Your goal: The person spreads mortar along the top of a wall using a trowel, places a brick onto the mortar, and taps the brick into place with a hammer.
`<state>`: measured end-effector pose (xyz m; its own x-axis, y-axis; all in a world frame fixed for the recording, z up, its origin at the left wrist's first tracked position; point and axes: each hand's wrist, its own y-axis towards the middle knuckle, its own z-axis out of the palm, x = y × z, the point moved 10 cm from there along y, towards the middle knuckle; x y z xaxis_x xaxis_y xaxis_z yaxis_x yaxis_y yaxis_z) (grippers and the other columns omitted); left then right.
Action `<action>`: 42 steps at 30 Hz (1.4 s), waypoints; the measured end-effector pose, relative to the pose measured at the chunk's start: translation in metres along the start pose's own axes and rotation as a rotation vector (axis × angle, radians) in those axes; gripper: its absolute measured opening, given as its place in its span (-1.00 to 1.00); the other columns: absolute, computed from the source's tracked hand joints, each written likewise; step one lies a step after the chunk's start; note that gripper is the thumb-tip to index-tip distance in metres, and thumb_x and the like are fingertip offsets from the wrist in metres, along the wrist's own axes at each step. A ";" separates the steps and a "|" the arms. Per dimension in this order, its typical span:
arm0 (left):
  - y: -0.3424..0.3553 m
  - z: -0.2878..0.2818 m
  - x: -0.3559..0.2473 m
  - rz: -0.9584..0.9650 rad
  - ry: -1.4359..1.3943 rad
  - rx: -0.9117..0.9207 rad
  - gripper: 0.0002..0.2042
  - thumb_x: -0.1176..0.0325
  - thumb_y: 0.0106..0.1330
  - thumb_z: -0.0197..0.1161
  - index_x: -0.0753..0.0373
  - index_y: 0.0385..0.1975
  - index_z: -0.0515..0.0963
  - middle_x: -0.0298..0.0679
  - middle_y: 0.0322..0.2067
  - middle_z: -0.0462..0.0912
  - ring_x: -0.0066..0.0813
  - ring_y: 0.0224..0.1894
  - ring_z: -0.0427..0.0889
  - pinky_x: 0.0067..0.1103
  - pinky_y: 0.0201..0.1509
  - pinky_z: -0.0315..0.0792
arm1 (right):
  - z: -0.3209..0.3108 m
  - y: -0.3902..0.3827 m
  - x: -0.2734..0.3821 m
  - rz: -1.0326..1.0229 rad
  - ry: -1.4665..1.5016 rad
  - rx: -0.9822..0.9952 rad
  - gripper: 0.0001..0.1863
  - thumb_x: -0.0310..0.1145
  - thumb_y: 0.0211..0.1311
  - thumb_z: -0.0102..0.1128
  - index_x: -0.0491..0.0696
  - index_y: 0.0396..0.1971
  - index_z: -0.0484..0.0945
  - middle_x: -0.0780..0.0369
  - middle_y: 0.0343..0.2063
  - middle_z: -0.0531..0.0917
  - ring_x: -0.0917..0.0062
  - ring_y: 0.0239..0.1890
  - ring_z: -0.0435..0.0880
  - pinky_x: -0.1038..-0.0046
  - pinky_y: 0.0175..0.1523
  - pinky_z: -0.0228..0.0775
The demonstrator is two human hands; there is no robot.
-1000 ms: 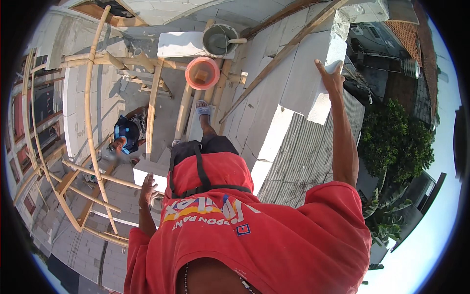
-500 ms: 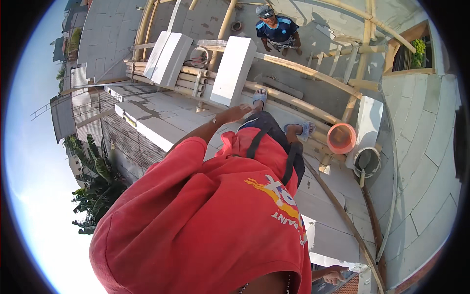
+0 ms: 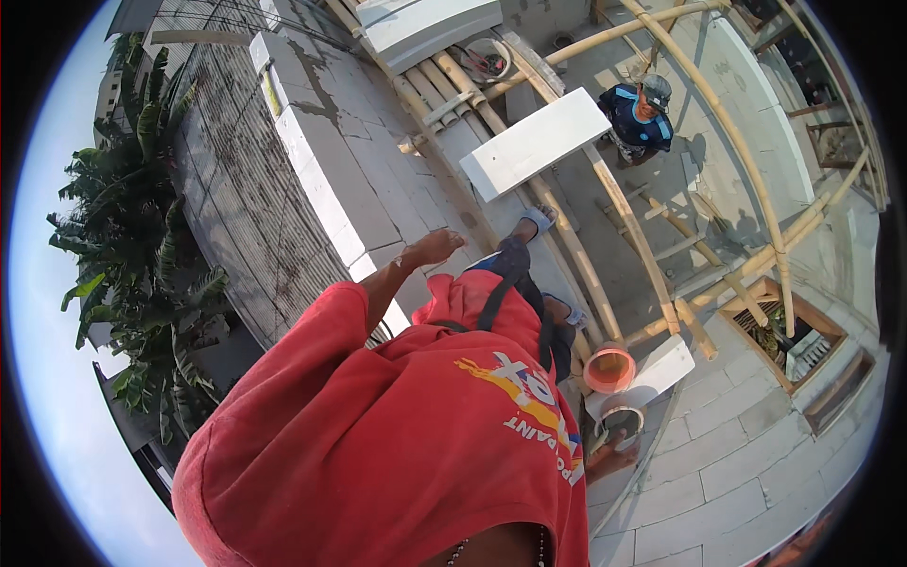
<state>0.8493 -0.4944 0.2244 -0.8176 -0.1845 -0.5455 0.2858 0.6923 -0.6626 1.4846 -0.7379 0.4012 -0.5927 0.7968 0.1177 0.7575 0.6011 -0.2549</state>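
Head view: right hand (image 3: pixel 614 458) near one grey bucket (image 3: pixel 625 417), one orange bucket (image 3: pixel 609 376).

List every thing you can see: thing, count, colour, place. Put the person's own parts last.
Loose blocks: at least three, white, top, upper centre, lower right
Orange bucket: one, orange, lower right
Grey bucket: one, grey, below the orange
Bamboo poles: several, tan, centre and right
Block wall: one, pale grey, left of centre
Corrugated roof: one, grey, left
Plants: several, green, far left
Co-worker: one, blue shirt, upper right
Shirt: one, red, lower centre
Left hand: one, bare, centre
Right hand: one, bare, at the grey bucket
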 end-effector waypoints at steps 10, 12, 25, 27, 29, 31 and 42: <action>-0.086 -0.098 0.014 -0.294 -0.765 -0.522 -0.50 -0.02 0.51 -0.02 0.39 0.00 0.54 -0.08 -0.19 0.75 -0.33 -0.15 0.70 -0.48 0.07 0.50 | 0.028 0.080 0.165 -0.383 0.252 0.339 -0.33 -0.02 0.43 0.06 -0.30 0.27 0.36 -0.19 0.15 0.44 -0.02 0.22 0.39 0.10 0.27 0.28; -0.107 -0.123 -0.011 -0.189 -0.828 -0.667 -0.51 0.02 0.53 -0.03 0.42 0.05 0.49 -0.07 -0.17 0.74 -0.33 -0.16 0.70 -0.48 0.06 0.51 | 0.045 0.092 0.169 -0.374 0.166 0.455 -0.36 -0.07 0.42 0.06 -0.31 0.25 0.38 -0.19 0.14 0.45 -0.03 0.20 0.43 0.13 0.27 0.29; -0.287 -0.153 -0.002 -0.365 -1.034 -1.477 -0.53 -0.03 0.55 -0.07 0.34 -0.21 0.49 -0.06 -0.32 0.69 -0.28 -0.14 0.71 -0.38 0.12 0.55 | 0.091 0.107 0.246 -0.670 0.019 0.791 -0.58 -0.15 0.38 0.14 -0.19 0.02 0.56 -0.01 -0.14 0.70 0.20 -0.07 0.70 0.24 0.03 0.48; -0.316 -0.156 0.010 -0.340 -1.131 -1.644 -0.56 -0.01 0.54 0.02 0.35 -0.17 0.49 -0.08 -0.28 0.68 -0.30 -0.13 0.71 -0.42 0.09 0.57 | 0.088 0.109 0.266 -0.751 0.025 0.801 -0.60 -0.13 0.39 0.13 -0.18 -0.04 0.60 -0.01 -0.22 0.71 0.17 -0.12 0.71 0.23 -0.04 0.48; -0.349 -0.162 0.031 -0.337 -1.180 -1.768 -0.63 0.12 0.53 0.07 0.38 -0.03 0.45 -0.09 -0.19 0.64 -0.30 -0.11 0.69 -0.43 0.04 0.58 | 0.092 0.114 0.285 -0.783 -0.048 0.801 -0.60 -0.13 0.39 0.13 -0.18 -0.07 0.62 -0.01 -0.25 0.72 0.16 -0.14 0.71 0.23 -0.05 0.48; -0.372 -0.180 0.055 -0.332 -1.173 -1.834 -0.65 0.17 0.52 0.09 0.39 0.02 0.44 -0.10 -0.16 0.63 -0.30 -0.11 0.69 -0.45 0.02 0.59 | 0.100 0.121 0.302 -0.832 -0.142 0.758 -0.61 -0.13 0.38 0.12 -0.19 -0.15 0.66 0.00 -0.30 0.73 0.14 -0.19 0.72 0.22 -0.08 0.48; -0.329 -0.301 0.324 -0.461 -1.113 -1.687 -0.65 0.23 0.40 0.18 0.37 0.02 0.52 -0.20 -0.30 0.66 -0.45 -0.24 0.68 -0.53 -0.09 0.56 | 0.083 0.069 0.393 -0.771 -0.300 0.806 -0.66 -0.17 0.34 0.16 -0.19 -0.25 0.66 0.02 -0.39 0.75 0.18 -0.28 0.76 0.18 -0.13 0.51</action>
<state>0.3393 -0.5718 0.4202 0.0903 -0.2942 -0.9515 -0.9722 0.1814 -0.1484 1.2813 -0.3881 0.3498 -0.9449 0.1233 0.3032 -0.1647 0.6213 -0.7660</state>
